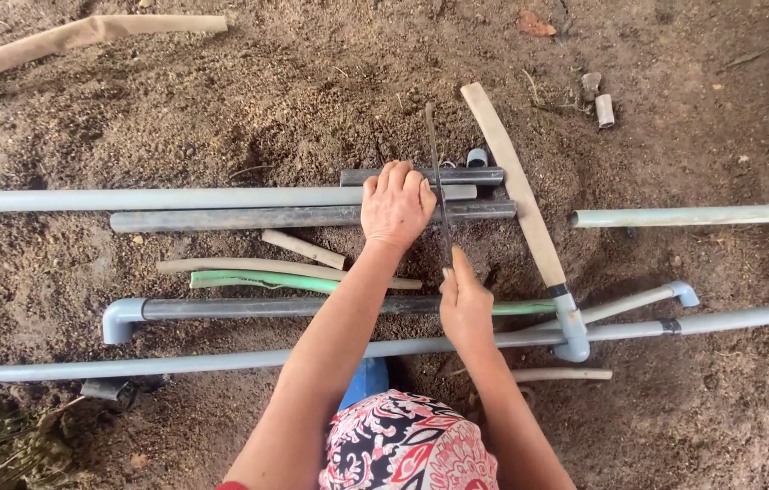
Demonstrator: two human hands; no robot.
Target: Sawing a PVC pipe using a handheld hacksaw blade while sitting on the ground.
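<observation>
Several plastic pipes lie side by side on bare soil. My left hand point(395, 205) presses palm down on a light grey pipe point(176, 198) and the dark grey pipe point(248, 218) just below it. My right hand point(464, 307) grips the near end of a thin hacksaw blade point(437, 172). The blade runs away from me across the pipes, right beside my left fingers. A short dark pipe piece point(466, 175) lies just beyond the blade.
Nearer me lie a dark pipe with a grey elbow point(121, 319), a green hose point(257, 279), a long light pipe point(176, 365) and a tee fitting point(571, 336). A tan pipe point(516, 186) slants right. Another light pipe point(693, 216) lies at right.
</observation>
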